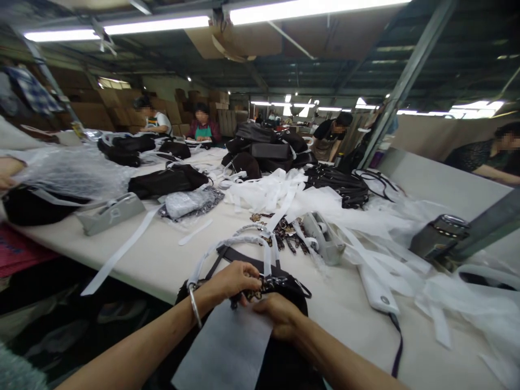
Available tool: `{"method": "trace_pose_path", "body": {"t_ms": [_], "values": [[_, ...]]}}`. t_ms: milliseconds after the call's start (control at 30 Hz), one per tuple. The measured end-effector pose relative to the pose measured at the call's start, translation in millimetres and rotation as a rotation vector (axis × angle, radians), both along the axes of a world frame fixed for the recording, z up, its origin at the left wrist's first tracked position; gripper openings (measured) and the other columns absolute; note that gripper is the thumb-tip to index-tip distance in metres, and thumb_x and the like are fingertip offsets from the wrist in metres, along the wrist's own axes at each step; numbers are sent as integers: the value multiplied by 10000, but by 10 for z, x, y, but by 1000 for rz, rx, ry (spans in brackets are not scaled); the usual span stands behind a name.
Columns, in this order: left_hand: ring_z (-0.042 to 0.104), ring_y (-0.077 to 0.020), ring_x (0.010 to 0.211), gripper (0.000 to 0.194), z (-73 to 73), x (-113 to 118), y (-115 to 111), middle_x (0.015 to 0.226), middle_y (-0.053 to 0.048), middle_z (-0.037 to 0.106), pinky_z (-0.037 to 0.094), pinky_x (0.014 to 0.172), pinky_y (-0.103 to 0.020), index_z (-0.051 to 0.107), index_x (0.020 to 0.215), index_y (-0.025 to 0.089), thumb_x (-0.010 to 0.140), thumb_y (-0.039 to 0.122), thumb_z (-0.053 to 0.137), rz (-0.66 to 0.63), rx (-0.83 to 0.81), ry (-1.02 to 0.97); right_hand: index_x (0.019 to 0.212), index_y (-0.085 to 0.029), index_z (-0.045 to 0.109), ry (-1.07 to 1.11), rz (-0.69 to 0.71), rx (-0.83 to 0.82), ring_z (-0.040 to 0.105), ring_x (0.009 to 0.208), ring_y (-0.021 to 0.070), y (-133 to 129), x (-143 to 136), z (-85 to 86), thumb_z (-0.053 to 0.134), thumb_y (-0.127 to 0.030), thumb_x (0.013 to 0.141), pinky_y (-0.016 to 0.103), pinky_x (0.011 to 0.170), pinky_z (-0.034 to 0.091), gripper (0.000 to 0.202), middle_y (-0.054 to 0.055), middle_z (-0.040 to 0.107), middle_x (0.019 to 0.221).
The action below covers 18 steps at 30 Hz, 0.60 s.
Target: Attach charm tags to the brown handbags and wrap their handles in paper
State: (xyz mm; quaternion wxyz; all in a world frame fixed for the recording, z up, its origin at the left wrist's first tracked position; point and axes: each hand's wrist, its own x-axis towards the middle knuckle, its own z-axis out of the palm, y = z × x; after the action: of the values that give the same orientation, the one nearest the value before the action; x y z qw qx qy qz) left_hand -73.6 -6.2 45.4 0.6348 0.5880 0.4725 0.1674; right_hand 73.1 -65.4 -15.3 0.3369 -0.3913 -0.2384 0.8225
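A black handbag (294, 336) stands at the table's near edge, its handles (211, 250) wrapped in white film. Over its front hangs a pale sheet (223, 346). My left hand (238, 280), a silver bangle on the wrist, is closed at the top of the bag. Close beside it, my right hand (280, 314) is closed too, thumb near the sheet's upper edge. Between the fingers shows a small gold and dark metal charm (254, 294); which hand grips it is partly hidden.
Beyond the bag lie several chain charms (286, 235), a grey tape dispenser (323, 238) and white wrapping strips (268, 192). A second dispenser (111, 214) is at left. On the right are a white corded device (377, 290) and a dark flask (441, 235). Black bags (270, 151) are piled behind; several people work around.
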Motion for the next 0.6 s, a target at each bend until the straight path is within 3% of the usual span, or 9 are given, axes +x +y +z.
{"method": "trace_pose_path", "body": {"t_ms": [133,267,467,600], "values": [[523,-107,370,575,-153,-57,-149,637,43,576,378,334,-186,510,1231,123,708,284,688,46,91,40,920,-102,682,191,-174,-128,691,855,229,-133,127,137,664,-126,581,348,917,483,340,106,744,872],[595,-144,467,735,-257,-20,-417,727,16,605,417,379,-198,348,1399,150,740,281,646,71,82,60,905,-112,682,228,-266,-201,684,741,212,-206,156,126,761,-260,680,361,830,511,281,93,741,821],[639,-183,553,769,-181,-23,-723,702,-1,656,458,559,-254,254,1501,163,831,339,587,66,343,308,823,-122,676,174,-305,-140,635,613,154,-249,132,103,864,-230,605,302,684,500,307,36,708,706],[686,-239,661,788,-258,-59,-875,721,-22,689,480,629,-295,183,1528,141,882,394,557,92,446,442,793,-122,677,120,-314,-126,632,609,152,-273,119,146,892,-195,526,294,672,500,351,26,709,697]]}}
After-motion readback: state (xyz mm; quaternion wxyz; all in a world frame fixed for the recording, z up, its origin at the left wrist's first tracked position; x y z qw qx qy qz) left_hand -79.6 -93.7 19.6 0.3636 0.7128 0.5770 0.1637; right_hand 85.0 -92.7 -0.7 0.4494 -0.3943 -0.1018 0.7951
